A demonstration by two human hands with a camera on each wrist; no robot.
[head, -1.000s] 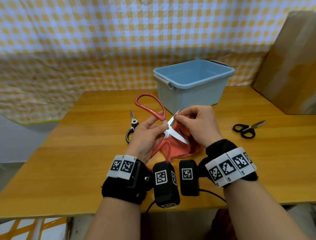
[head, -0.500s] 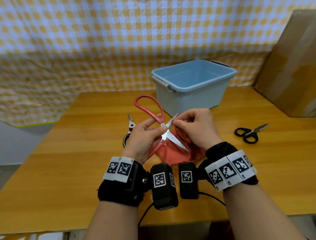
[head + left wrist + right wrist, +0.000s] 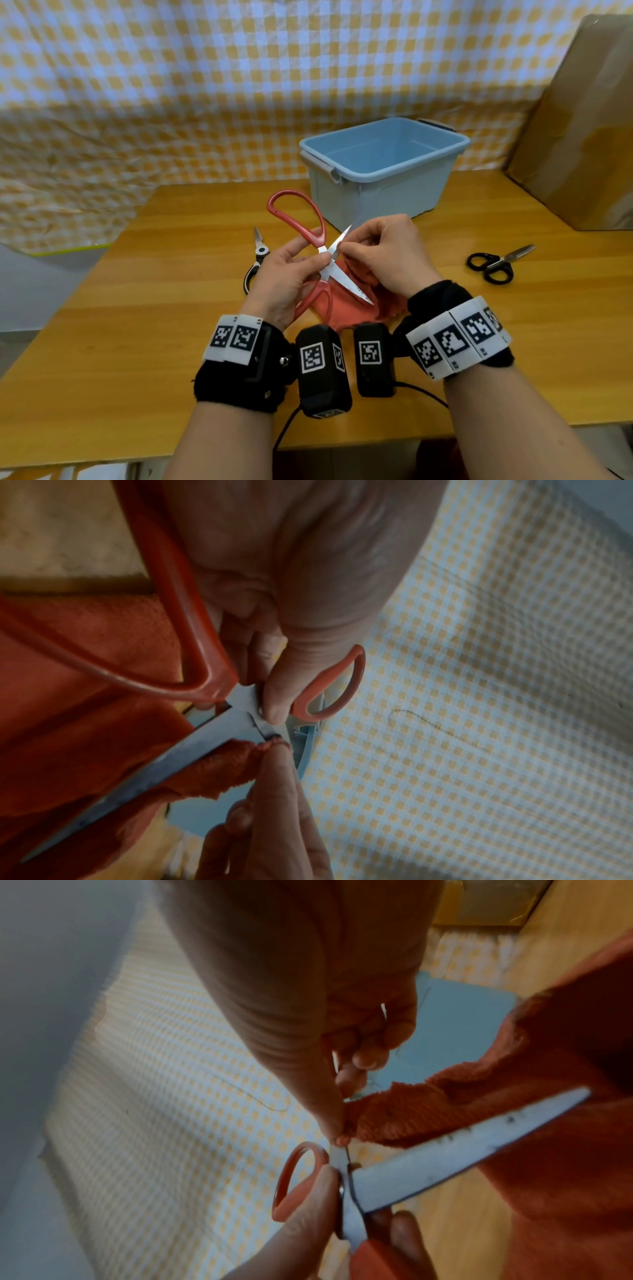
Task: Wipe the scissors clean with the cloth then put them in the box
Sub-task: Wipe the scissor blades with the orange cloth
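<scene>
Red-handled scissors (image 3: 317,236) are held above the table with their blades spread open. My left hand (image 3: 308,262) grips them at the pivot, thumb on the joint (image 3: 274,696). My right hand (image 3: 346,245) pinches a fold of the orange-red cloth (image 3: 346,308) round the upper blade, close to the pivot (image 3: 339,1137). The rest of the cloth hangs down behind the lower blade (image 3: 445,1158), which shows dark specks. The pale blue box (image 3: 387,195) stands open just behind the hands, with nothing visible inside.
Small black-handled scissors (image 3: 493,265) lie on the wooden table (image 3: 137,342) to the right. Black-and-white shears (image 3: 255,263) lie to the left, partly behind my left hand. A brown cardboard box (image 3: 582,130) stands at the far right, and a checked cloth hangs behind the table.
My right hand's pinch of cloth has slid down the upper blade from near the tip toward the pivot. The left hand keeps its grip on the scissors.
</scene>
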